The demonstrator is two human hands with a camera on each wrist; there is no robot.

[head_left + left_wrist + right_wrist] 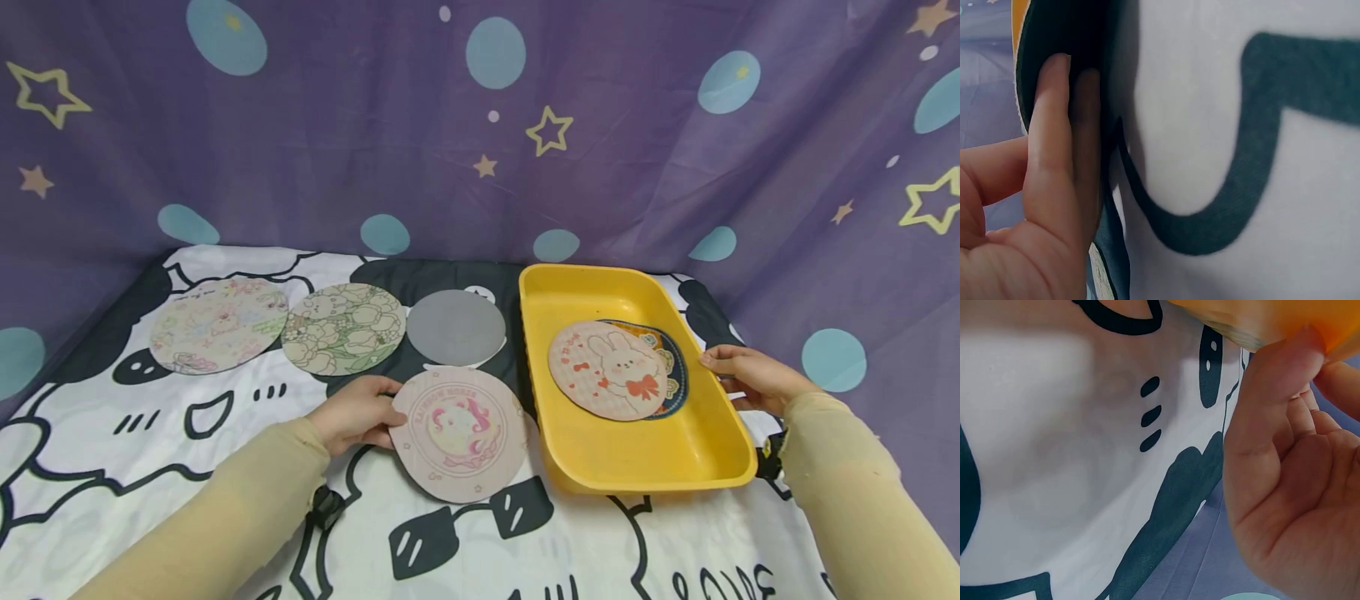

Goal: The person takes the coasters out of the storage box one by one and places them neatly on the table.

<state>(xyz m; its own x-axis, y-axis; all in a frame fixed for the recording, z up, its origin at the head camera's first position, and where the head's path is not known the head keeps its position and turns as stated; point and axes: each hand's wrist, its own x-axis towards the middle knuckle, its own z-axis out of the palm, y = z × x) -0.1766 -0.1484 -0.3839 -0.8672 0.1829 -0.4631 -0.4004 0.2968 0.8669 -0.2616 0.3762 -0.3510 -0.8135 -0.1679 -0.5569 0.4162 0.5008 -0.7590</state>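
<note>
My left hand (356, 414) pinches the left edge of a round pink mat (457, 433) with a unicorn print, thumb on top. In the left wrist view its fingers (1054, 125) lie against the mat's dark underside. The mat is raised a little off the cloth. With thumb and fingers, my right hand (757, 375) grips the right rim of a yellow plastic tray (637, 462). Inside the tray, a pink bunny mat (607, 371) overlaps a dark blue patterned round mat (678, 375), partly hidden beneath it.
Left of the tray, a grey round mat (456, 327), a green floral mat (345, 329) and a pale patterned mat (219, 325) lie in a row. A black-and-white cartoon cloth (225, 492) covers the table. Behind it hangs a purple curtain (322, 125).
</note>
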